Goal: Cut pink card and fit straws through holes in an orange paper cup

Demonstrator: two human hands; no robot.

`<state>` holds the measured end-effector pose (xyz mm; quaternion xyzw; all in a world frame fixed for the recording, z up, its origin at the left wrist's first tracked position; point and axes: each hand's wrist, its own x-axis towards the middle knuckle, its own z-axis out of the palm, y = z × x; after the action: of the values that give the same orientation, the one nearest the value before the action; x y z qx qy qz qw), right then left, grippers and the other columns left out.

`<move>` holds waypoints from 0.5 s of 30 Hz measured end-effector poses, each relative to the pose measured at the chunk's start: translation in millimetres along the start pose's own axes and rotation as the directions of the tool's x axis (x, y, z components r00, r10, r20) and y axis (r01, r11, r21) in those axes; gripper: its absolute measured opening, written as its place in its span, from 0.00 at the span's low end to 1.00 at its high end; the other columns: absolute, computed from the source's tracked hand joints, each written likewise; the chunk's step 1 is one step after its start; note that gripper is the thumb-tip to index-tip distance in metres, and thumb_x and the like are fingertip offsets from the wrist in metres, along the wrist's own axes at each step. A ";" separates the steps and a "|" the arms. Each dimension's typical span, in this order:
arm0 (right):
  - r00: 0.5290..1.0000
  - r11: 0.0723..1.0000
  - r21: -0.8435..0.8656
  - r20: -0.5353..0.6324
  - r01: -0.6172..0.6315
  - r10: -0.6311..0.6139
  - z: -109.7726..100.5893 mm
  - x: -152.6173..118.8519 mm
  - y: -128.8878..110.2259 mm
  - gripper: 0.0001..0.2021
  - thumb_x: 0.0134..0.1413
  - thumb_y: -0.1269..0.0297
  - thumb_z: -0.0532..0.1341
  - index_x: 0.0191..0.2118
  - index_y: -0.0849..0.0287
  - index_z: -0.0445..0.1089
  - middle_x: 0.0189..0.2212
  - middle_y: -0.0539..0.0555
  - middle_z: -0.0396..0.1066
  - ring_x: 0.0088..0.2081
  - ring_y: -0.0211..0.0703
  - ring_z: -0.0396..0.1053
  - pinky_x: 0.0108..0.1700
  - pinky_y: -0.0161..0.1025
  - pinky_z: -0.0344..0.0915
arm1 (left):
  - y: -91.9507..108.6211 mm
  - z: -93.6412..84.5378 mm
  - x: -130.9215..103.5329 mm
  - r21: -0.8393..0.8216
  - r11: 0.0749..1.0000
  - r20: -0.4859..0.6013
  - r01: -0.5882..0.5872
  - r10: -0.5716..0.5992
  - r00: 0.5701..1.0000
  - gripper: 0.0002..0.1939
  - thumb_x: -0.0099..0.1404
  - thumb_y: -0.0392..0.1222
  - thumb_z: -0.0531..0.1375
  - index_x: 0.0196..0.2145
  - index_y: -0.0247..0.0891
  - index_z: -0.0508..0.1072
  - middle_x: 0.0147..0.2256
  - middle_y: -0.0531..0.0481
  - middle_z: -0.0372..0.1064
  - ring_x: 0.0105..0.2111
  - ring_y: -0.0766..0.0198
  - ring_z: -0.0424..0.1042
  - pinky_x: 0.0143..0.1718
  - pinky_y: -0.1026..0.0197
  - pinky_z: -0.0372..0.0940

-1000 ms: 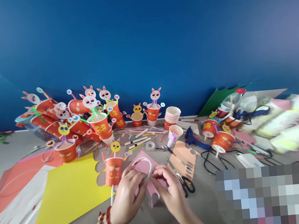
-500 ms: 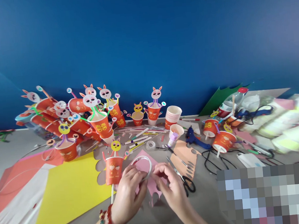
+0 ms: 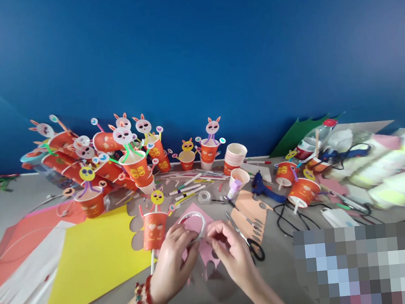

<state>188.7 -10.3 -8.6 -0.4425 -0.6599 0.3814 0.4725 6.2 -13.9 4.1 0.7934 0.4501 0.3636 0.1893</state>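
My left hand (image 3: 179, 253) is closed around the lower side of a white ring that looks like a roll of tape (image 3: 203, 222). Beside the ring's right edge, the thumb and fingers of my right hand (image 3: 228, 244) are pinched together; whatever lies between them is too small to make out. Under both hands is a pink sheet of paper (image 3: 193, 209) with cut-out edges. Just left of my left hand stands an orange paper cup (image 3: 155, 232) with a yellow rabbit face and a white stick below. Black-handled scissors (image 3: 255, 249) lie right of my right hand.
Many orange cups with rabbit faces crowd the back left. A yellow sheet (image 3: 98, 255) covers the left. Pens, another tape roll (image 3: 204, 197) and stacked cups (image 3: 235, 156) lie behind. A blue glue gun (image 3: 265, 188) with black cable, a bottle (image 3: 316, 137) and white rolls fill the right.
The white ring has tilted and shifted very slightly in my left hand. Both hands stay almost in place, and the things on the table have not moved.
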 end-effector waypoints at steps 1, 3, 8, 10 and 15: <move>1.000 1.000 0.013 0.002 -0.022 0.022 -0.1 -0.6 0.6 0.03 0.63 0.65 0.58 0.38 0.56 0.67 0.33 0.53 0.70 0.34 0.42 0.71 0.37 0.35 0.70 | -0.2 -0.1 0.4 -0.008 1.000 0.003 0.002 -0.002 1.000 0.08 0.67 0.31 0.54 0.40 0.40 0.69 0.32 0.48 0.71 0.35 0.56 0.70 0.41 0.54 0.66; 0.998 0.998 0.021 0.011 -0.054 0.054 -0.4 -0.7 0.7 0.02 0.62 0.66 0.59 0.40 0.56 0.67 0.34 0.52 0.71 0.34 0.41 0.71 0.37 0.35 0.70 | -0.4 -0.3 1.0 -0.029 1.000 0.010 0.005 -0.005 1.000 0.08 0.67 0.31 0.54 0.39 0.40 0.70 0.32 0.48 0.72 0.35 0.56 0.70 0.40 0.54 0.66; 0.998 0.998 -0.056 0.056 -0.032 0.036 -1.9 2.6 -2.1 0.04 0.59 0.70 0.59 0.39 0.56 0.69 0.33 0.51 0.71 0.33 0.41 0.71 0.38 0.35 0.69 | -0.2 -0.6 0.5 -0.076 0.997 0.034 0.027 -0.025 0.999 0.08 0.68 0.32 0.53 0.40 0.39 0.70 0.34 0.47 0.72 0.37 0.57 0.71 0.40 0.56 0.65; 0.998 0.998 -0.064 0.058 -0.010 0.014 -2.0 3.5 -2.4 0.04 0.60 0.71 0.58 0.37 0.56 0.69 0.32 0.51 0.71 0.32 0.40 0.70 0.37 0.34 0.68 | -0.1 -0.6 0.3 -0.098 0.994 0.045 0.040 -0.036 0.998 0.08 0.69 0.32 0.53 0.40 0.39 0.71 0.34 0.47 0.72 0.36 0.58 0.70 0.40 0.56 0.65; 0.998 0.998 -0.056 0.057 0.035 -0.032 -1.3 5.6 -2.0 0.05 0.59 0.72 0.58 0.35 0.56 0.70 0.31 0.51 0.70 0.33 0.40 0.70 0.36 0.33 0.67 | -0.7 0.1 1.4 -0.115 0.991 0.042 0.073 -0.069 0.997 0.10 0.70 0.33 0.51 0.38 0.39 0.71 0.33 0.48 0.72 0.35 0.59 0.70 0.39 0.57 0.64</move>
<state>188.6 -5.6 -4.9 -0.4339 -0.6907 0.3668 0.4473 6.3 -12.3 4.2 0.7711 0.4525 0.3672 0.2565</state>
